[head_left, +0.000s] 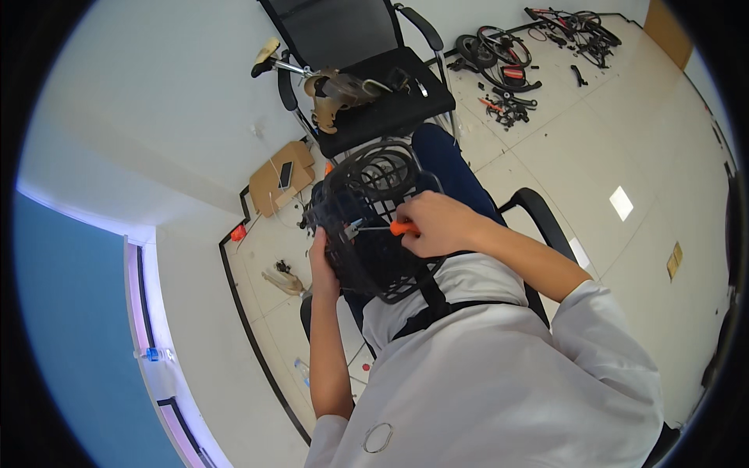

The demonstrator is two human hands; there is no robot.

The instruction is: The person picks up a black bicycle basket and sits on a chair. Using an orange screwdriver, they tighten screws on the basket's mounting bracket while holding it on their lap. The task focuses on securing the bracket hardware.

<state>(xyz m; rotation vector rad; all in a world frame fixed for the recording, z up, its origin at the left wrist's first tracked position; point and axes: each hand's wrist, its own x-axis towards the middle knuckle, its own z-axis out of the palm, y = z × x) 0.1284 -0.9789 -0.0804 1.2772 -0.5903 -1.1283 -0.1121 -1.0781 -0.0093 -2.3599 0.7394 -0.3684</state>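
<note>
basket: black wire bicycle basket [373,226], on the lap, tilted, open side facing up and away; coiled black cable or tyre inside, just past the fingertips.
screwdriver: orange-handled screwdriver [380,228], shaft running leftward from the right fingers to a small metal fitting [353,228] on the basket wall.
right hand: right hand [437,225] clenched round the orange handle, knuckles up, over the basket's near rim.
left hand: left hand [320,265] cupping the basket's left wall from outside, fingers wrapped on the wire, just below the screwdriver tip.
doing it well (judgement): keep tip square in the fitting, push along the shaft, brace the basket hard with the left so the wire does not flex; tip slip toward the left fingers looks like the main risk.
beyond fingers: black office chair [367,78] ahead, with a tan saddle and metal parts [335,90] on the seat.
far right: bicycle wheels and loose parts [515,62] on the tiled floor.
left of left hand: cardboard piece [277,183] with a phone, near the wall.
</note>
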